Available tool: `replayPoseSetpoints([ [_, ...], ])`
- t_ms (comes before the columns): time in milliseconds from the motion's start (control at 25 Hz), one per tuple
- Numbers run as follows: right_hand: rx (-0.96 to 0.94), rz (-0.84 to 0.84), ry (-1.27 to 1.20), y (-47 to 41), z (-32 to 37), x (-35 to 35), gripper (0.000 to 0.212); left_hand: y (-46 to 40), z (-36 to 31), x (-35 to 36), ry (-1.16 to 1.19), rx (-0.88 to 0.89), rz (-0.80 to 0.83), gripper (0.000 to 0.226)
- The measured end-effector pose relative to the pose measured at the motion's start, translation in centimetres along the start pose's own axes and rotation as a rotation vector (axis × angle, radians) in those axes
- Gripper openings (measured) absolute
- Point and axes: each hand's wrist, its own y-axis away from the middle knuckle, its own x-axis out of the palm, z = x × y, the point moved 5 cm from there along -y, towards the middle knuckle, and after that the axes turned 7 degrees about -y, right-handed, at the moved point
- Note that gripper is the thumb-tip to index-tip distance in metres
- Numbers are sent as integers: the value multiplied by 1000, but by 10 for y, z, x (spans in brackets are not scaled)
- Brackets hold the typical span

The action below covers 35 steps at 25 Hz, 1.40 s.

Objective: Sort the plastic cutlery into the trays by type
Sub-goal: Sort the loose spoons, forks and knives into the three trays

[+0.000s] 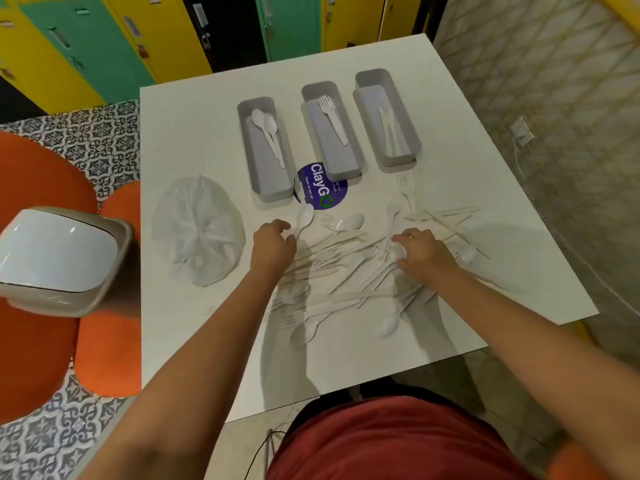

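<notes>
Three grey trays stand in a row at the back of the white table (194, 133): the left tray (277, 188) holds spoons, the middle tray (343, 168) a fork, the right tray (398, 157) knives. A loose pile of white plastic cutlery (349, 268) lies in front of them. My left hand (272, 242) is closed on the handle of a white spoon (304, 214), whose bowl points toward the left tray. Over the right side of the pile my right hand (420, 252) rests palm down, fingers curled on the cutlery; whether it grips a piece is hidden.
A tied clear plastic bag (197, 233) of cutlery lies left of the pile. A blue round sticker (322, 192) sits between the trays. A white-lidded bin (59, 258) and orange seats (34, 358) stand left of the table. A wall runs along the right.
</notes>
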Motion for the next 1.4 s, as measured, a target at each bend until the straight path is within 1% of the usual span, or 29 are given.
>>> replayPoseSetpoints([
  [160, -5, 20, 24, 1, 0, 4, 54, -6, 5, 11, -53, -38, 46, 39],
  [320, -11, 15, 69, -5, 2, 1, 46, -13, 11, 21, -79, -67, 56, 39],
  [400, -8, 39, 98, -7, 3, 2, 44, -17, 12, 24, -88, -96, 64, 38],
  [480, -17, 63, 122, -6, 6, 2, 43, -19, 10, 25, -118, -106, 65, 35],
  [560, -46, 42, 138, -5, 8, 2, 37, -19, 8, 27, -146, -112, 66, 30],
  [640, -74, -16, 64, -3, 10, 1, 32, -20, 7, 29, -165, -117, 88, 26],
  [720, -99, -73, -72, -2, 10, -2, 29, -20, 7, 31, -154, -133, 109, 22],
  [880, -144, -175, -250, 3, 10, -10, 22, -18, 11, 29, -82, -150, 124, 16],
  [1040, -74, -229, -378, 11, 12, -22, 20, -15, 14, 23, 93, -130, 39, 15],
  [1160, 5, -272, -527, 16, 9, -28, 20, -11, 11, 14, 222, -63, -43, 14],
  [1240, 69, -264, -607, 20, 8, -30, 20, -7, 8, 7, 304, -29, -88, 13],
  [1400, 156, -167, -675, 25, 16, -27, 20, 0, 3, -8, 473, -60, -154, 14],
])
